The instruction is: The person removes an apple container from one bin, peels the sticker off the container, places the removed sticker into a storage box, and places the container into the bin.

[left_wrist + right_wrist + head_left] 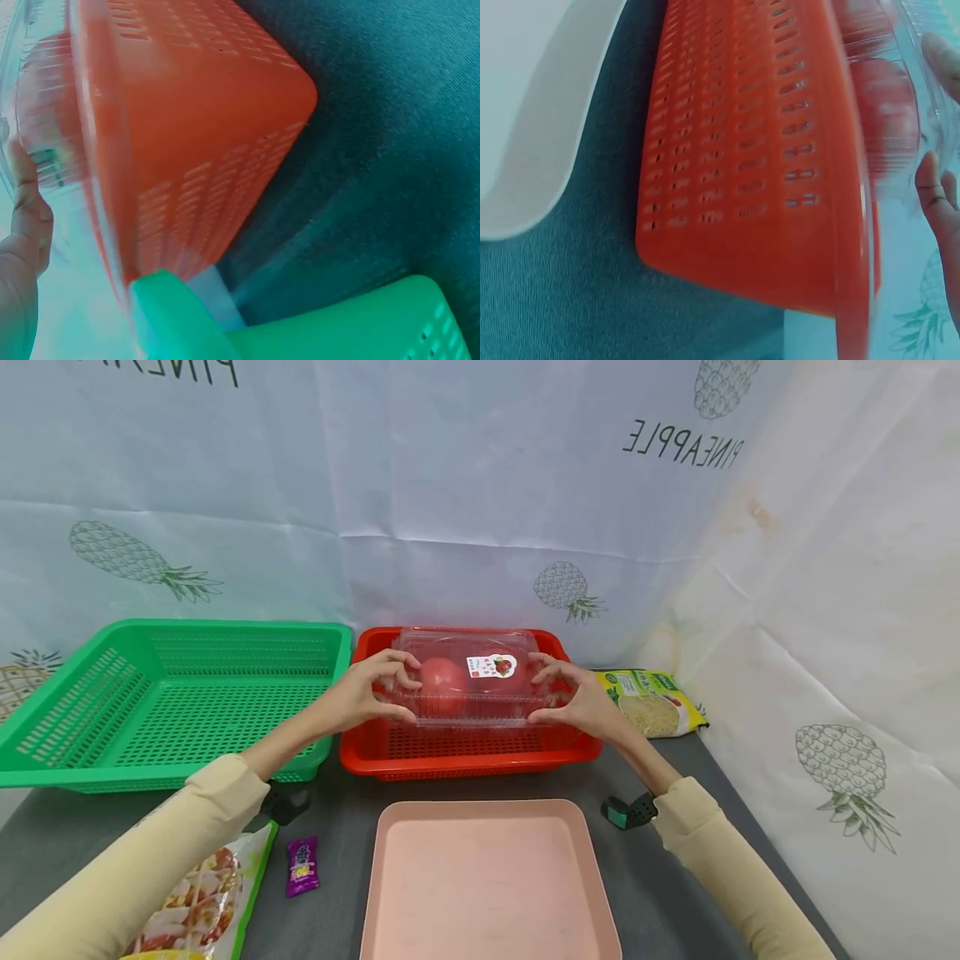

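Observation:
A clear plastic clamshell box (480, 713) sits level over the red basket (465, 766). Round red tomatoes (442, 683) show through its lid, which bears a white label (491, 666). My left hand (372, 689) grips the box's left end, thumb toward the near side and fingers bent over the top edge. On the opposite end, my right hand (576, 697) holds it in the same way. Both wrist views show the box (896, 135) at the height of the basket rim, with the tomatoes partly behind that rim.
To the left stands a green basket (172, 774). A pink tray (491, 877) lies in front of the red basket. A yellow food bag (648, 703) is at the right; a green-edged food bag (198, 902) and a small purple packet (302, 867) lie near the left forearm.

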